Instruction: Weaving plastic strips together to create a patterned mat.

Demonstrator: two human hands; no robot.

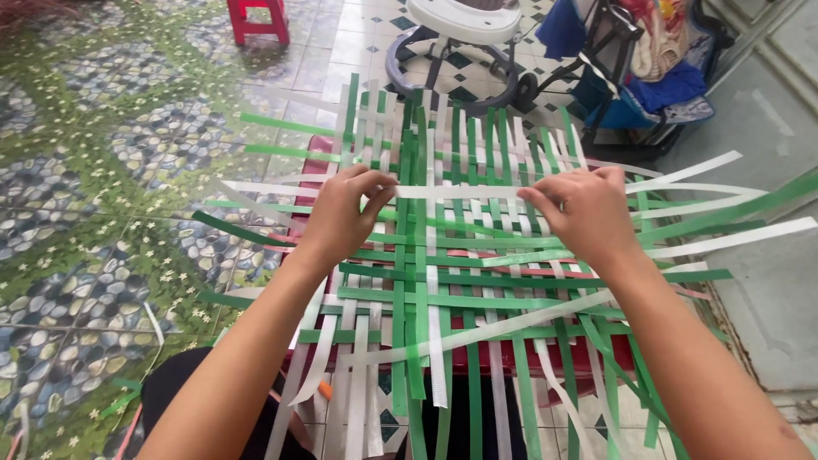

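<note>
A loose woven mat of green and white plastic strips (443, 264) lies across a red stool (319, 158) in front of me. My left hand (345, 213) pinches a horizontal white strip (456, 192) near the mat's left side. My right hand (584, 209) pinches the same white strip further right, so it runs taut between both hands across the upright strips. Free strip ends stick out on all sides.
A patterned pebble-and-flower tiled floor (102, 170) spreads to the left. Behind the mat stand a small red stool (256, 17), a white-seated baby walker with a grey ring base (460, 38) and a dark rack with blue and beige cloth (648, 60). A grey concrete step (767, 281) lies at right.
</note>
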